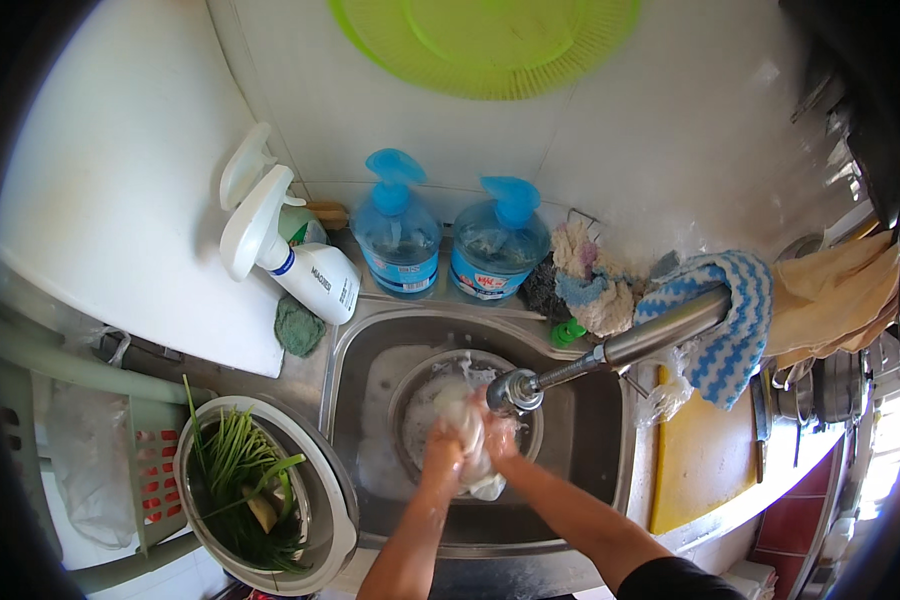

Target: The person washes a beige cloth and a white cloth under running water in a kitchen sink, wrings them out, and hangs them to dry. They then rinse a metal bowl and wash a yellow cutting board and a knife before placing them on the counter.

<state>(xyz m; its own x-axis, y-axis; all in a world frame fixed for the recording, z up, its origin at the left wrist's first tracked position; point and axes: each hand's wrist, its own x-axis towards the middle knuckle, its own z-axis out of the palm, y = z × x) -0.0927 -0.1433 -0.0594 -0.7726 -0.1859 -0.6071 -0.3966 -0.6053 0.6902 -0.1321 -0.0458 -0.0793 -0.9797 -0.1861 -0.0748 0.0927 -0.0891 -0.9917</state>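
Note:
A wet white cloth (474,450) is bunched between my left hand (448,444) and my right hand (501,435), over a round metal basin (531,444) in the sink. Both hands grip it; the fingers are partly hidden by the cloth and by motion blur. Suds and water lie in the basin, and more foam covers the bottom of the stainless steel sink (596,465) on its left side. The metal faucet (516,391) reaches in from the right, its outlet just above my right hand, with water splashing around that hand.
Two blue pump bottles (397,247) and a white spray bottle (311,277) stand behind the sink. A blue-striped cloth (735,330) hangs over the faucet pipe. Left is a white basin (337,517) with green vegetables (247,480); right, a yellow cutting board (701,465) and a knife (760,420).

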